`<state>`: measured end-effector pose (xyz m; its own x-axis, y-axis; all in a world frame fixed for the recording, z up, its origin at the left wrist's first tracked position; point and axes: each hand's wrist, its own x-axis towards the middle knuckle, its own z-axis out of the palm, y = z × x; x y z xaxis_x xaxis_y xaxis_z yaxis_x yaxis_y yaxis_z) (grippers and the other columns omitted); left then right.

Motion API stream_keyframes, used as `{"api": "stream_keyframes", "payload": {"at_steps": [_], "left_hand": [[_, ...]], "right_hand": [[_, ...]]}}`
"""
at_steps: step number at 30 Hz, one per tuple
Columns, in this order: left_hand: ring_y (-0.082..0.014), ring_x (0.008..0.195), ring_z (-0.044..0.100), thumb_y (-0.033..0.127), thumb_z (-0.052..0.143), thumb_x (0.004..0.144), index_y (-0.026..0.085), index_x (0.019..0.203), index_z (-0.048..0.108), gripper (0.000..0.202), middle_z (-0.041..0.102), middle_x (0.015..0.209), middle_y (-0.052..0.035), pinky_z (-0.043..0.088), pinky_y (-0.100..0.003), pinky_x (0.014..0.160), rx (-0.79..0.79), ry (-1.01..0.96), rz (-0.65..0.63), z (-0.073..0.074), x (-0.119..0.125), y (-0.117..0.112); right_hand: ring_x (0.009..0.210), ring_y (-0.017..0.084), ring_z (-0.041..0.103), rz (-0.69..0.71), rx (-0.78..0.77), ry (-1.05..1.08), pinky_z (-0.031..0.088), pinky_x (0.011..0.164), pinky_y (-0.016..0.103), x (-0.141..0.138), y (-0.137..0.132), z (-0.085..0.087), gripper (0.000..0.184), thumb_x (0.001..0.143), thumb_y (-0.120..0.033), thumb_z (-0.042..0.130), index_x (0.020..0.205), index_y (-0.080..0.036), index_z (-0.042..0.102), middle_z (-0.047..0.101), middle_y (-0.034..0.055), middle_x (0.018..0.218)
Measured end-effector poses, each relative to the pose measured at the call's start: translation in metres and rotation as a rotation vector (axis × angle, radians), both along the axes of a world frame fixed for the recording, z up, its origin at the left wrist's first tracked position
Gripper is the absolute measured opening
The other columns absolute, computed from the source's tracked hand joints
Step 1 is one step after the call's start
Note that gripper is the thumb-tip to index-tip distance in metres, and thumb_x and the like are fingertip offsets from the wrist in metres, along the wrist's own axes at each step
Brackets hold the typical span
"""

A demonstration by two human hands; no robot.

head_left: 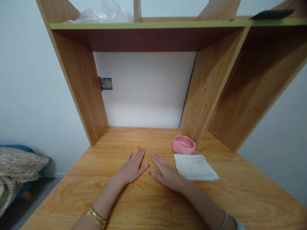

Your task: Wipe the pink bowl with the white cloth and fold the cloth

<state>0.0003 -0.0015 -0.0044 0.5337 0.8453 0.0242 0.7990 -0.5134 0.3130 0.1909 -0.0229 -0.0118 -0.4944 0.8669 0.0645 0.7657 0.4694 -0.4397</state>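
My left hand [132,167] lies flat, palm down, on the wooden desk [79,188], fingers stretched out and holding nothing. My right hand [166,172] lies flat beside it, also palm down with fingers out, its outer edge next to a folded white cloth [195,167]. A small pink bowl [183,144] stands just behind the cloth, near the foot of an upright wooden panel. A gold bangle is on my left wrist and a thin silver bracelet on my right.
Wooden side panels [81,86] and a shelf [144,32] frame a white back wall with a blue socket box [105,84]. Crumpled clear plastic [105,14] and a dark flat object [271,13] lie on the shelf. A patterned blanket [16,169] is at the lower left.
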Motion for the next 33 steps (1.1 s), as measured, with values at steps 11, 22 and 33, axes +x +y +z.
{"api": "stream_keyframes", "payload": {"at_steps": [11, 22, 33], "left_hand": [[-0.0191, 0.130, 0.013, 0.056, 0.016, 0.085, 0.010, 0.135, 0.017, 0.068, 0.018, 0.140, -0.0115, 0.009, -0.041, 0.103, -0.013, 0.016, 0.007, 0.0014, 0.0011, -0.0009], [-0.0194, 0.130, 0.012, 0.057, 0.014, 0.085, 0.012, 0.134, 0.023, 0.067, 0.018, 0.140, -0.0101, 0.011, -0.041, 0.104, 0.004, 0.059, -0.003, 0.0013, 0.0006, 0.0000], [-0.0195, 0.130, 0.010, 0.056, 0.015, 0.085, 0.011, 0.133, 0.024, 0.067, 0.013, 0.142, -0.0113, 0.013, -0.044, 0.103, 0.054, 0.052, -0.014, -0.0006, 0.0005, 0.0003]], "right_hand": [[0.128, 0.023, 0.020, -0.006, 0.001, -0.002, 0.016, 0.105, 0.040, -0.0005, -0.0003, 0.0009, 0.065, 0.082, -0.048, 0.036, 0.133, -0.009, 0.027, 0.026, 0.0133, 0.138], [0.128, 0.022, 0.018, 0.012, 0.000, -0.057, 0.015, 0.106, 0.038, 0.0004, 0.0006, 0.0013, 0.066, 0.083, -0.052, 0.032, 0.133, -0.008, 0.028, 0.025, 0.0129, 0.139], [0.128, 0.024, 0.017, -0.007, 0.005, -0.046, 0.015, 0.105, 0.039, 0.0005, 0.0009, -0.0010, 0.066, 0.082, -0.052, 0.033, 0.133, -0.010, 0.028, 0.018, 0.0140, 0.141]]}}
